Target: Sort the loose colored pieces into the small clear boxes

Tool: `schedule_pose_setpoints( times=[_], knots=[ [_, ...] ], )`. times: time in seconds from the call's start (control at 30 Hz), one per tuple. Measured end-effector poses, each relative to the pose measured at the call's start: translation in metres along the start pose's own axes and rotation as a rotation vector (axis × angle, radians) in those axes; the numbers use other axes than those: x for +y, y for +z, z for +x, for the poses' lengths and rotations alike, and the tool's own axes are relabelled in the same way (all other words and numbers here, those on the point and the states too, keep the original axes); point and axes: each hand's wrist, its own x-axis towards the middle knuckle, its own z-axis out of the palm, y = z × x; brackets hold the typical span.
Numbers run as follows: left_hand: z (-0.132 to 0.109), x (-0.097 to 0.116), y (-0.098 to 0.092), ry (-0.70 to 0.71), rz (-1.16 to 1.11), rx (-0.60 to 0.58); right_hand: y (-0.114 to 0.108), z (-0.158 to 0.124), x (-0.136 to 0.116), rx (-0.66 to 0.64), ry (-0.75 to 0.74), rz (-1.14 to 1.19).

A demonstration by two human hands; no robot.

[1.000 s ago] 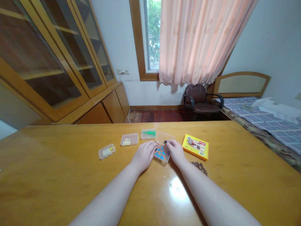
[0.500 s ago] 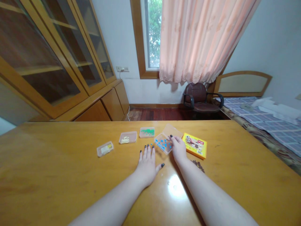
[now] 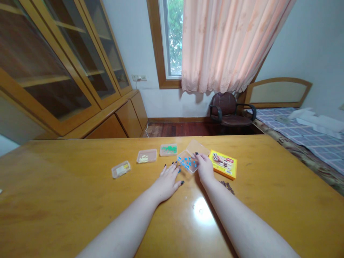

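Note:
My right hand (image 3: 205, 168) grips the right side of a clear plastic box (image 3: 194, 170) with its lid (image 3: 198, 147) folded back. Several small blue pieces (image 3: 188, 162) lie inside. Left of the box, my left hand (image 3: 168, 181) rests low over the table, fingers stretched out and thumb apart, holding nothing. Its fingertips are close to the box's left corner. Beside my right hand sits a yellow printed box (image 3: 223, 164). Small dark brown pieces (image 3: 228, 187) lie by my right forearm, which partly hides them.
To the left stand a clear box with green pieces (image 3: 168, 149), another with cream pieces (image 3: 146, 156), and a smaller one (image 3: 120, 169) with a yellow-and-white label. All are on the wooden table (image 3: 67, 200). Beyond it are an armchair (image 3: 228, 111) and a bed (image 3: 309, 132).
My left hand has shifted slightly and turned, its fingers now pointing more toward the blue-piece box. My right hand keeps its grip on that box. The view has moved a little.

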Motion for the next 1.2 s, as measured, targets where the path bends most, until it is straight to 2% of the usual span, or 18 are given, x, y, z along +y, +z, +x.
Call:
schedule_pose_setpoints(
  times=[0.1, 0.33, 0.53, 0.77, 0.9, 1.07, 1.2],
  knots=[
    [0.0, 0.002, -0.001, 0.041, -0.014, 0.021, 0.0, 0.0, 0.0, 0.003, 0.001, -0.012],
    [0.0, 0.004, 0.002, 0.086, 0.036, -0.054, -0.001, 0.001, 0.005, -0.01, -0.016, -0.038],
    [0.0, 0.01, -0.003, 0.092, 0.011, 0.058, -0.001, 0.0, 0.005, -0.009, -0.037, -0.059],
    [0.004, 0.004, -0.001, 0.126, -0.044, 0.104, 0.0, 0.0, 0.004, 0.002, -0.042, -0.087],
    [0.006, -0.004, -0.006, 0.093, -0.063, 0.114, -0.001, 0.002, 0.007, -0.008, -0.05, -0.07],
    [0.007, -0.01, -0.017, -0.018, -0.059, 0.12, 0.0, 0.001, 0.006, -0.008, -0.017, -0.044],
    [0.007, -0.016, -0.02, -0.028, -0.03, 0.13, 0.0, 0.0, 0.005, 0.003, -0.026, -0.047]
  ],
)
